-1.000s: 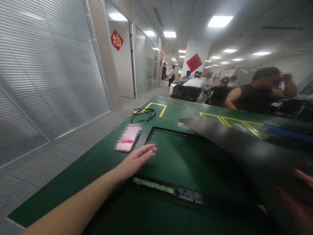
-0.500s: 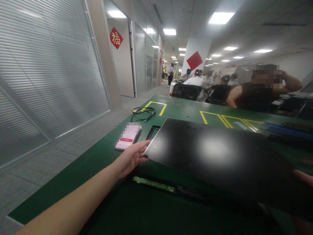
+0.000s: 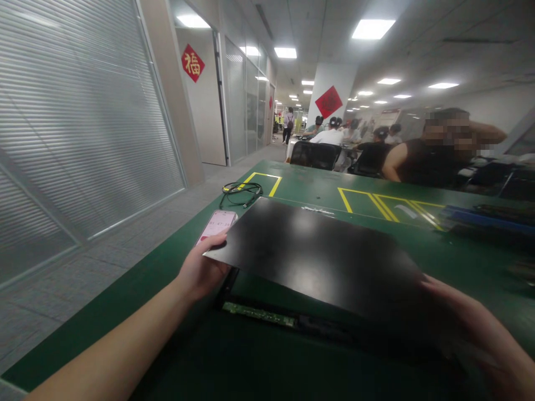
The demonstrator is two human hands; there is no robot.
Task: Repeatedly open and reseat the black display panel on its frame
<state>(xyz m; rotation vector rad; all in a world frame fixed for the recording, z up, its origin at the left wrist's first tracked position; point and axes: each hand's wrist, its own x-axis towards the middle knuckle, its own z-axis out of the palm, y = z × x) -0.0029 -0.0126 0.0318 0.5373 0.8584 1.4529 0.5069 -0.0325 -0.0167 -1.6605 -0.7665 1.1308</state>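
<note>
A thin, glossy black display panel (image 3: 317, 245) is held up between my two hands, tilted and reflecting the ceiling lights. My left hand (image 3: 204, 264) is closed on its left edge, thumb on top and fingers below. At the right edge, my right hand (image 3: 453, 303) grips the panel; most of its fingers are hidden beneath or in shadow. Under the panel lies a dark frame (image 3: 228, 284) on the table, partly covered, with a narrow green circuit board (image 3: 259, 314) along its near side.
A phone (image 3: 217, 223) with a lit screen lies just beyond my left hand. Behind it is a coiled black cable (image 3: 242, 192). Yellow tape marks the green table (image 3: 309, 181). Blue and dark items (image 3: 489, 220) lie at the right. A person (image 3: 443, 147) sits across the table.
The panel has moved left, nearer the phone, and now covers more of the frame's far part. My right hand has come further into view with it.
</note>
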